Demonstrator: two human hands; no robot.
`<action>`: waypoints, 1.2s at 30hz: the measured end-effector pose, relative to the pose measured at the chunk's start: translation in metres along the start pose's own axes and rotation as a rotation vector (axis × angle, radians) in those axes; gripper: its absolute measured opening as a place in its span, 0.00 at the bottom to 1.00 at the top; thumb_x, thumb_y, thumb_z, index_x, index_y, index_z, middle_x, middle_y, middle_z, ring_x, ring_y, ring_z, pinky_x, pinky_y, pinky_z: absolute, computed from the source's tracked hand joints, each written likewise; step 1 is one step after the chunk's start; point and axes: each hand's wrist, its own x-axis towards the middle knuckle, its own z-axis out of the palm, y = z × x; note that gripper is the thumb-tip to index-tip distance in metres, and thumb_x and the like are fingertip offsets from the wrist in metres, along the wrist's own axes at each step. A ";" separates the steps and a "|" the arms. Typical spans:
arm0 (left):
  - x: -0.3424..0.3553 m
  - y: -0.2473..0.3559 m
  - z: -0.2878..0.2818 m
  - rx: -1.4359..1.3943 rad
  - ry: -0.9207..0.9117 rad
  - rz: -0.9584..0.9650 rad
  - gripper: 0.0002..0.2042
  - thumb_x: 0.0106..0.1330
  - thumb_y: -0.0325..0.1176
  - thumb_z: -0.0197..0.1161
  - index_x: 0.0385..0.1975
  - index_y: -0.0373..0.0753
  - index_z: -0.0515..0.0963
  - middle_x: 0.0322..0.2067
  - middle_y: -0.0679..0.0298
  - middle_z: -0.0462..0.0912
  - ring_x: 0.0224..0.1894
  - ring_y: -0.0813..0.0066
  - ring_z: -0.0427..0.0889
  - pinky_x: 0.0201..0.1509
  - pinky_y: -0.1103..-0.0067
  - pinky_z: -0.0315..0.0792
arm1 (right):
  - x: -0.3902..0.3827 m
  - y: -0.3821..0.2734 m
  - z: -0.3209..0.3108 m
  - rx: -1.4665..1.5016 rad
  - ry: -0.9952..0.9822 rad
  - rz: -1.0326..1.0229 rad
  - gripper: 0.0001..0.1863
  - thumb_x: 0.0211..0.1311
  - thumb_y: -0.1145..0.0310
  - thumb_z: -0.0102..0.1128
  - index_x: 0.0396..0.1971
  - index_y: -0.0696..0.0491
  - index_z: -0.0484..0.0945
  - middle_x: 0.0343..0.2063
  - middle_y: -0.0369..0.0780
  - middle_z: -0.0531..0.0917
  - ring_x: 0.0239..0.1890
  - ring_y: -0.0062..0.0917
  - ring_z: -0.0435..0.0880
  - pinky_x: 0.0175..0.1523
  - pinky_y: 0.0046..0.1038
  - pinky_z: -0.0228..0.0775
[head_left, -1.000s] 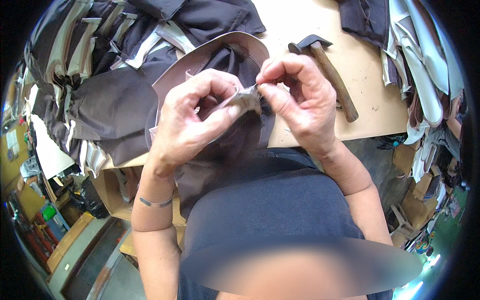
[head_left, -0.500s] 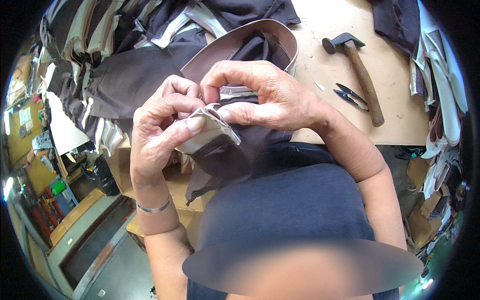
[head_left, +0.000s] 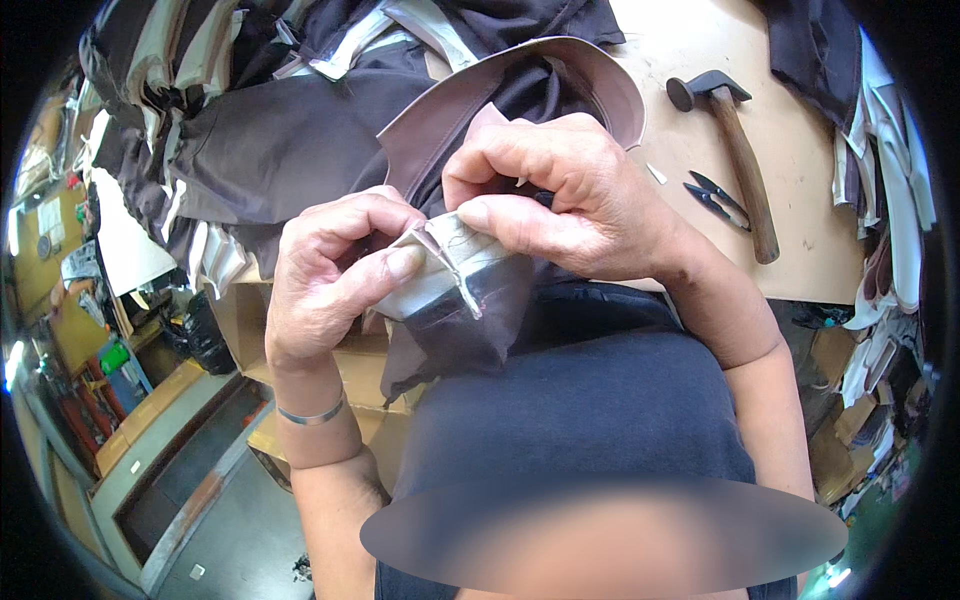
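Observation:
Between my hands is a dark cloth piece with a pale stiff band [head_left: 405, 292] along its upper edge. A raised seam with a ragged light edge runs down the band, and the dark cloth [head_left: 470, 335] hangs below it against my front. My left hand [head_left: 330, 270] pinches the band left of the seam, thumb on top. On the other side, my right hand [head_left: 575, 200] grips the band's upper edge between thumb and curled fingers. Just beyond my hands curves a mauve-brown leather-like band [head_left: 615, 90] with dark cloth inside; whether it joins the held piece is hidden.
On the table [head_left: 700, 270], to the right, lie a wooden-handled hammer [head_left: 742, 160], black thread snips [head_left: 715, 200] and a small white scrap [head_left: 656, 174]. Dark pieces with pale edges [head_left: 190, 50] pile up at the far left. More pale-edged material [head_left: 890, 150] hangs at the right.
The band has been turned and spread, so both sides of its seam now show. My right thumb has shifted onto its upper edge. The tools sit slightly farther right in view.

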 end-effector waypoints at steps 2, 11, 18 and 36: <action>0.002 0.001 0.003 -0.023 0.005 -0.003 0.08 0.50 0.28 0.61 0.25 0.29 0.75 0.22 0.63 0.74 0.25 0.81 0.69 0.29 0.86 0.61 | 0.000 0.000 -0.001 0.038 -0.008 0.038 0.04 0.50 0.76 0.53 0.25 0.60 0.73 0.19 0.38 0.73 0.19 0.20 0.72 0.25 0.20 0.62; 0.020 0.014 0.026 0.103 0.004 -0.080 0.05 0.55 0.26 0.59 0.28 0.31 0.76 0.23 0.71 0.74 0.26 0.89 0.67 0.29 0.89 0.63 | -0.015 -0.010 -0.012 -0.474 0.266 -0.236 0.14 0.44 0.80 0.57 0.36 0.59 0.73 0.32 0.42 0.77 0.37 0.31 0.75 0.42 0.27 0.67; 0.040 0.018 0.035 0.186 -0.084 -0.034 0.05 0.55 0.25 0.58 0.26 0.29 0.75 0.22 0.69 0.74 0.27 0.86 0.68 0.32 0.87 0.64 | -0.029 -0.014 -0.009 -0.229 0.335 -0.112 0.12 0.42 0.85 0.56 0.30 0.57 0.73 0.25 0.40 0.75 0.28 0.30 0.76 0.35 0.24 0.69; 0.052 0.007 0.044 0.200 0.066 0.031 0.07 0.57 0.29 0.58 0.26 0.31 0.77 0.18 0.70 0.74 0.23 0.89 0.68 0.27 0.89 0.64 | -0.030 -0.001 -0.007 -0.779 0.517 -0.311 0.12 0.39 0.82 0.61 0.29 0.60 0.73 0.28 0.42 0.73 0.30 0.32 0.75 0.34 0.27 0.68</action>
